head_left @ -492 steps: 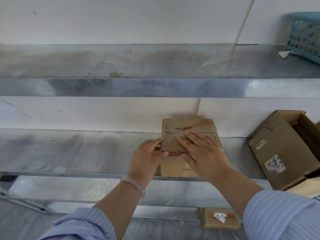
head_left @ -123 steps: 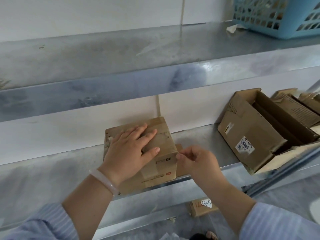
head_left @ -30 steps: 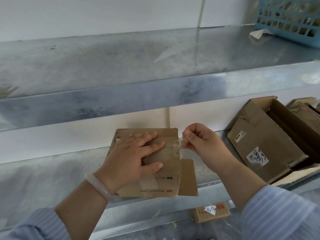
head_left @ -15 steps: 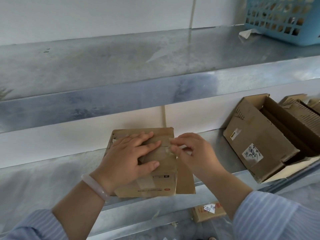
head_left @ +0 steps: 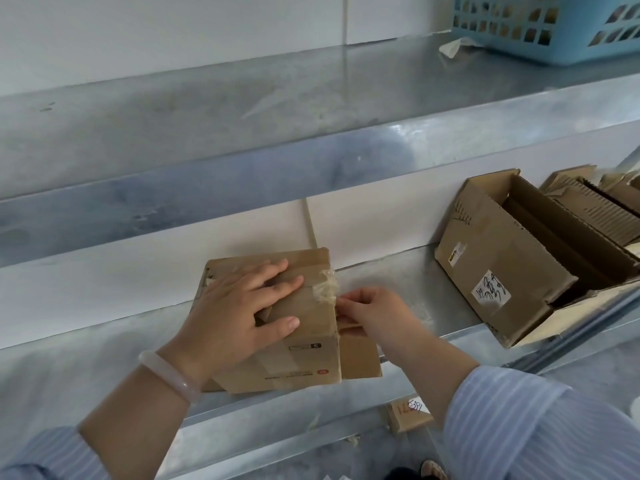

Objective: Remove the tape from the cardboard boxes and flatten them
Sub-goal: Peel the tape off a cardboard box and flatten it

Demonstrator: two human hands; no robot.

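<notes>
Cardboard box (head_left: 311,358) under flat left fingers (head_left: 284,285); right fingers (head_left: 348,302) pinch its tape (head_left: 325,289).

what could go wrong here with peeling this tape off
The tape is crumpled where the right hand pinches it, so it may tear and leave scraps stuck. The box sits at the front edge of the shelf; a hard pull could drag it off if the flat left hand slips.
</notes>
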